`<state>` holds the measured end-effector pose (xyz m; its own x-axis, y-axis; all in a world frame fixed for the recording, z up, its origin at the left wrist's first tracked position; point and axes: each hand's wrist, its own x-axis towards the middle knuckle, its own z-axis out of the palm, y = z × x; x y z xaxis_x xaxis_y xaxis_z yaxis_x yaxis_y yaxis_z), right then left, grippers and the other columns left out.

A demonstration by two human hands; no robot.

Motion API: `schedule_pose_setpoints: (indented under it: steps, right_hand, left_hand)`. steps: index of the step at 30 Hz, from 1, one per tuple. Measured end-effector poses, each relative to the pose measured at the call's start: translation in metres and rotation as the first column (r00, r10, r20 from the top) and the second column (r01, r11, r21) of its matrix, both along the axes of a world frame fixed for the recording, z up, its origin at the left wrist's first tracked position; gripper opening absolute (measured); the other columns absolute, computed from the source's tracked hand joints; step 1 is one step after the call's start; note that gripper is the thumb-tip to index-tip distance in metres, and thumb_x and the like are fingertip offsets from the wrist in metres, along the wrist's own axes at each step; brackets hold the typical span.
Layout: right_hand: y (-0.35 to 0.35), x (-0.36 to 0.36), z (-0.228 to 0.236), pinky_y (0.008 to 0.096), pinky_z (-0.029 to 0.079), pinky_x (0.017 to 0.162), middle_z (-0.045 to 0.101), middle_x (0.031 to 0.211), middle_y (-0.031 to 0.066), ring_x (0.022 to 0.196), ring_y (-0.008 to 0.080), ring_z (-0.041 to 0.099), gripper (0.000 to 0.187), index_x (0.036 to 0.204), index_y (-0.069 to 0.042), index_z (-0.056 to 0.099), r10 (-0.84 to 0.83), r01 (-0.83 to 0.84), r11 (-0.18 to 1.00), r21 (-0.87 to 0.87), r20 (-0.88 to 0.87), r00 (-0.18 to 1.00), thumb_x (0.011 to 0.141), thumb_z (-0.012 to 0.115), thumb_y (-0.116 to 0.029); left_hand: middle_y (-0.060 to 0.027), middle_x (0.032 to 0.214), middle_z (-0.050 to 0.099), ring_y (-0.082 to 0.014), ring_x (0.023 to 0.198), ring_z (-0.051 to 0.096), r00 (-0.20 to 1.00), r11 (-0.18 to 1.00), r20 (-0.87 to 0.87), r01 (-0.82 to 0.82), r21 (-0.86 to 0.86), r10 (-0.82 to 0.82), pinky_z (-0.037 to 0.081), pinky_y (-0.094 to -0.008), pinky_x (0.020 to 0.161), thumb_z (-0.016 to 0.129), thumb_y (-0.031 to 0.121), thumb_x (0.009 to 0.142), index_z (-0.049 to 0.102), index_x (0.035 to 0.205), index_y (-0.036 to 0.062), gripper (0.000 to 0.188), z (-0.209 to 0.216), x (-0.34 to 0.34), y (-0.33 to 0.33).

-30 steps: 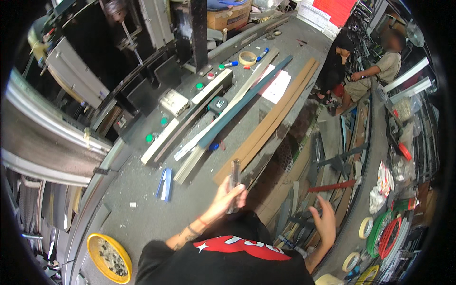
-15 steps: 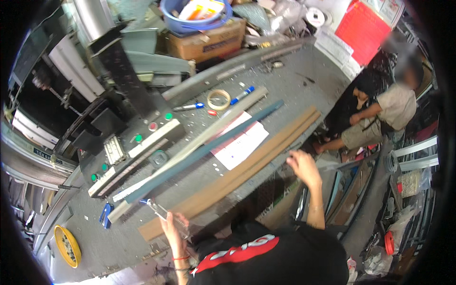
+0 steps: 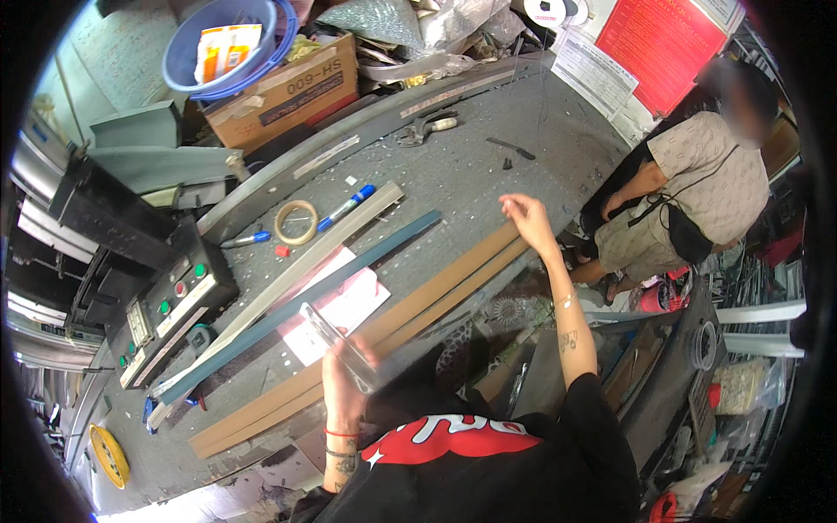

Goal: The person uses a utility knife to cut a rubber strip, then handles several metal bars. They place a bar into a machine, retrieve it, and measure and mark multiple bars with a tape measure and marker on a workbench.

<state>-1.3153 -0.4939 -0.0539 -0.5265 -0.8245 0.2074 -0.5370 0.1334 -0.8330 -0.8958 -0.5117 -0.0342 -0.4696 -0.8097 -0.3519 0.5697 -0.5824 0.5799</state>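
Observation:
My left hand point(image 3: 345, 394) is closed around a shiny silver two-handled hand tool point(image 3: 324, 324); its exact kind is unclear. It hovers above the near side of two long brown strips point(image 3: 410, 305), which lie side by side on the grey table. My right hand point(image 3: 528, 222) is by the far right end of these strips, fingers slightly bent and apart, with nothing visible in them. Whether it touches the strips I cannot tell. Beyond them are a dark blue-green strip point(image 3: 384, 244) and a pale grey strip point(image 3: 288, 266), with a white paper sheet point(image 3: 362, 305) partly beneath.
A tape roll point(image 3: 296, 223), a blue marker point(image 3: 347, 207) and a machine with green buttons point(image 3: 179, 301) are farther back. Behind them stand a cardboard box point(image 3: 288, 100) and a blue basin point(image 3: 187, 65). A yellow bowl point(image 3: 109, 456) is at left. Another person point(image 3: 706, 183) is at right.
My view has shifted right. My left hand has lifted the silver tool farther over the brown strips. My right hand has moved to the strips' far end.

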Motion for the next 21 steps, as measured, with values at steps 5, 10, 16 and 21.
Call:
schedule_pose_setpoints:
  steps: [5, 10, 16, 21]
  right_hand:
    - [-0.049, -0.111, -0.018, 0.0385, 0.046, 0.086, 0.058, 0.109, 0.0153, 0.1, 0.0287, 0.057, 0.036, 0.116, -0.004, 0.057, -0.162, 0.223, 0.968, 0.116, -0.389, 0.907, 0.084, 0.065, -0.018]
    - [-0.066, -0.172, -0.039, 0.0455, 0.04, 0.094, 0.052, 0.112, 0.0164, 0.109, 0.0354, 0.048, 0.046, 0.118, -0.001, 0.054, -0.047, 0.204, 0.952, 0.229, -0.549, 0.834, 0.082, 0.068, -0.025]
    - [-0.065, -0.222, -0.045, 0.0355, 0.048, 0.073, 0.059, 0.094, 0.0144, 0.08, 0.0259, 0.058, 0.037, 0.111, 0.004, 0.057, 0.144, -0.093, 0.978, 0.188, -0.282, 0.948, 0.088, 0.062, -0.025]
    - [-0.08, -0.243, -0.051, 0.0294, 0.045, 0.057, 0.06, 0.075, 0.0086, 0.061, 0.0152, 0.056, 0.028, 0.101, 0.006, 0.059, 0.005, -0.011, 0.999, 0.031, 0.2, 0.98, 0.094, 0.05, -0.02]
  left_hand:
    - [-0.0051, 0.083, 0.054, -0.0154, 0.069, 0.055, 0.987, 0.989, -0.055, -0.149, 0.013, 0.15, 0.048, -0.0292, 0.06, 0.052, 0.024, 0.092, 0.045, 0.11, 0.0111, 0.023, 0.005, -0.086, -0.046]
    - [-0.0008, 0.078, 0.047, -0.0128, 0.07, 0.049, 0.984, 0.985, -0.062, -0.17, -0.005, 0.169, 0.043, -0.0275, 0.061, 0.054, 0.026, 0.091, 0.048, 0.104, 0.0147, 0.018, 0.021, -0.159, -0.058]
    - [0.0, 0.071, 0.043, -0.012, 0.061, 0.047, 0.981, 0.987, 0.116, -0.159, 0.001, 0.158, 0.041, -0.0259, 0.051, 0.055, 0.024, 0.091, 0.047, 0.1, 0.0137, 0.016, 0.016, -0.224, -0.054]
    - [-0.0001, 0.071, 0.045, -0.0121, 0.061, 0.048, 0.947, 0.959, 0.18, -0.277, 0.051, 0.264, 0.042, -0.0267, 0.051, 0.055, 0.022, 0.09, 0.046, 0.099, 0.013, 0.015, 0.009, -0.284, -0.049]
